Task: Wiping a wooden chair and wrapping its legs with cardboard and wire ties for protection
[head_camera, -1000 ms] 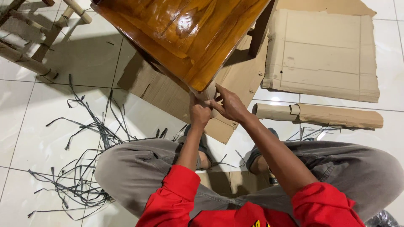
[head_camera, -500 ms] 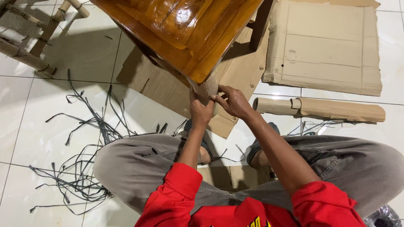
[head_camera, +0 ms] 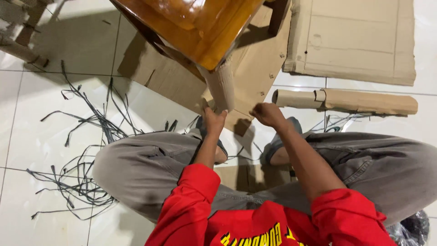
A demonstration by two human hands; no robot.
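Note:
A glossy orange-brown wooden piece of furniture (head_camera: pixel 200 23) stands tilted in front of me. One of its legs is sleeved in corrugated cardboard wrap (head_camera: pixel 221 84). My left hand (head_camera: pixel 214 119) grips the lower end of that wrap from below. My right hand (head_camera: pixel 268 114) is a closed fist just right of the leg, apart from it; I see nothing in it. I sit on the tiled floor with my grey-trousered legs spread to both sides.
A flat cardboard sheet (head_camera: pixel 355 36) lies at the back right, with a rolled cardboard tube (head_camera: pixel 346 101) in front of it. More cardboard (head_camera: pixel 259 64) lies under the furniture. Several black straps (head_camera: pixel 86 136) litter the floor on the left. Another wooden frame (head_camera: pixel 18 27) stands top left.
Both hands were together at the end of the wrapped leg. Now my right hand has drawn off to the right as a fist, while my left hand stays on the wrap.

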